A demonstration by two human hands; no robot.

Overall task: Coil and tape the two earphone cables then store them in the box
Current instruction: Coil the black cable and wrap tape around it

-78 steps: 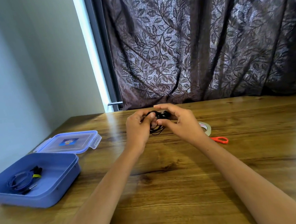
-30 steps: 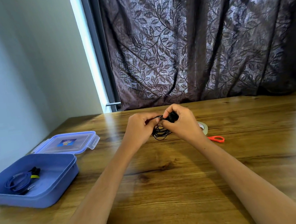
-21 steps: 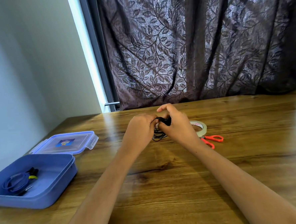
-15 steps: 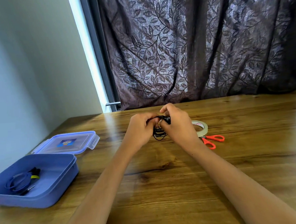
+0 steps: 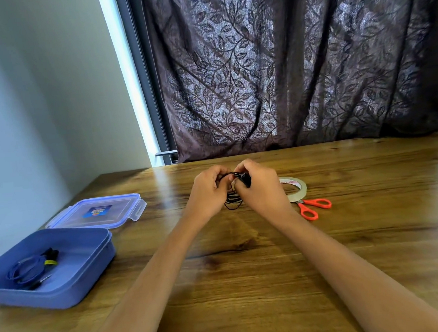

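Head view:
- The black earphone cable [image 5: 234, 200] is a small, loose bundle of thin loops just left of the tape roll [image 5: 300, 187]. It is caught between the two hands, and its lower loops hang down to about the tabletop [image 5: 271, 278]. Whether they touch the wood cannot be told.
- A thicker black piece of the cable shows at the top of the bundle, against the right thumb.
- The blue earphone cable [image 5: 27, 270] lies coiled in the open blue box [image 5: 90, 263], with a yellow band round it. The box sits well left of the tape roll and nearer the person.
- The box's clear-topped lid [image 5: 97, 211] lies flat on the far side of the box, touching it, also well left of the tape roll.
- The orange-handled scissors [image 5: 315, 207] lie just on the near side of the tape roll, their blades pointing in under its edge.
- A dark leaf-patterned curtain [image 5: 284, 72] hangs beyond the tape roll, past the far edge of the tabletop.
- The right wrist hides the left part of the tape roll, and the fingers of both hands cover most of the bundle.
- The left hand [image 5: 208, 192] has its fingers curled in, gripping the left side of the black cable.
- The right hand [image 5: 261, 189] is curled too, pinching the top of the bundle, with its knuckles close to the left hand's.
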